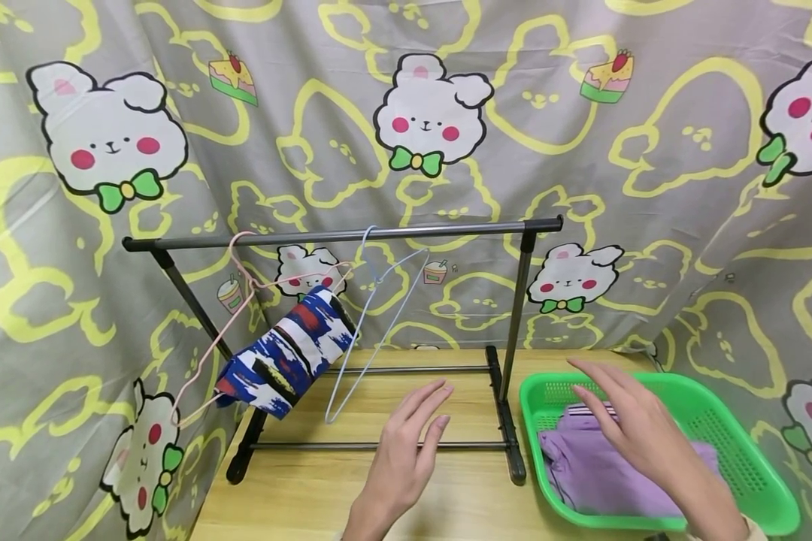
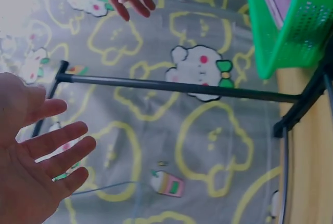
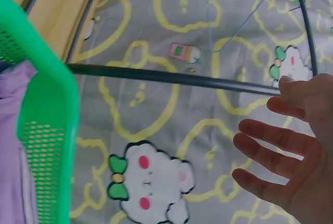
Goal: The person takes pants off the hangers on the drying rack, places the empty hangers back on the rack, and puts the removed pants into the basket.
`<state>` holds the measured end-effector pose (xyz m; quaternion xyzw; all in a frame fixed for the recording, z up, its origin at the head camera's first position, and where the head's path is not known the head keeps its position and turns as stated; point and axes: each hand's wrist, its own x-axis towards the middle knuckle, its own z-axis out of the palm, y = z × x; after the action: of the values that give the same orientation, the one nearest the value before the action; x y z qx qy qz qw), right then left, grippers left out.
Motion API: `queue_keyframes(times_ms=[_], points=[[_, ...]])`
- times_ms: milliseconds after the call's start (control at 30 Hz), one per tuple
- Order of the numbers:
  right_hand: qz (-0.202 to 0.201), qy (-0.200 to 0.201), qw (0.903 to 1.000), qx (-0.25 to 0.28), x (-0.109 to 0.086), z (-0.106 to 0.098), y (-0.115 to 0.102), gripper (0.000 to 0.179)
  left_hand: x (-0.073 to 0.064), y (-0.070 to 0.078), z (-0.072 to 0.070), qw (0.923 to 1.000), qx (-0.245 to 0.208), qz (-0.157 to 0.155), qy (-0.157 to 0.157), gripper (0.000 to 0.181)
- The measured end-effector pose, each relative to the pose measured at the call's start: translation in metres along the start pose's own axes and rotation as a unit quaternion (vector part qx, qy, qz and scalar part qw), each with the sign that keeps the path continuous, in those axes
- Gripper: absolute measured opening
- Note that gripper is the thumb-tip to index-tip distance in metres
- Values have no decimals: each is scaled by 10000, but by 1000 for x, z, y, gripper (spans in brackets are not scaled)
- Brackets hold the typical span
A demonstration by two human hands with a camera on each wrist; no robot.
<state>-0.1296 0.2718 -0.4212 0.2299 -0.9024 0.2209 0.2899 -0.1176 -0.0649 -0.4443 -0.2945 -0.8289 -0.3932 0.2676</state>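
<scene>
Two hands: both bare, both with fingers spread and straight, neither holding anything.
Right hand point(image 1: 639, 432): hovers flat just above the purple garment point(image 1: 592, 469), fingers wide; whether the palm touches the cloth cannot be told from the head view.
Purple garment: lies crumpled in the green basket point(image 1: 751, 466), directly under the right hand, its striped edge under the fingertips.
Left hand point(image 1: 406, 451): open over the wooden tabletop point(image 1: 298, 496), to the left of the basket, fingertips near the lower rail of the drying rack point(image 1: 341, 237); it touches nothing that can be made out.
Empty hanger: the pale blue wire hanger point(image 1: 379, 315) hangs tilted from the top bar, beyond the left hand's fingertips.
Occupied hanger: the pink hanger point(image 1: 243, 300) further left carries a blue, white and red patterned cloth point(image 1: 287, 353), skewed and low on one side.
Risk, basket: it is light and sits near the table's right edge; a one-handed pull on the garment could drag or tip it.
Risk, hangers: both hang crooked; a knock to the rack from the left hand could slide them along the bar or drop the patterned cloth.
Risk, garment: bunched folds may snag on the basket's mesh wall.
Hidden: the part of the garment beneath the right hand and its overall shape; the basket's near right corner is cut off.
Hard to make out: the wrist views show mostly the bunny-print backdrop point(image 1: 426, 120), with the rack bar and basket only in part.
</scene>
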Motion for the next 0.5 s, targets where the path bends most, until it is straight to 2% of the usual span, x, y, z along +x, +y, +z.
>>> queue_keyframes(times_ms=[200, 400, 500], points=[[-236, 119, 9996, -65, 13, -9, -14, 62, 11, 4, -20, 9985, 86, 495, 212, 37], [-267, 62, 9996, -56, 21, -14, -26, 60, 16, 11, -43, 9981, 156, 463, 370, 37], [-176, -17, 9998, 38, 25, -16, -30, 57, 19, 13, -52, 9969, 181, 567, 512, 36]])
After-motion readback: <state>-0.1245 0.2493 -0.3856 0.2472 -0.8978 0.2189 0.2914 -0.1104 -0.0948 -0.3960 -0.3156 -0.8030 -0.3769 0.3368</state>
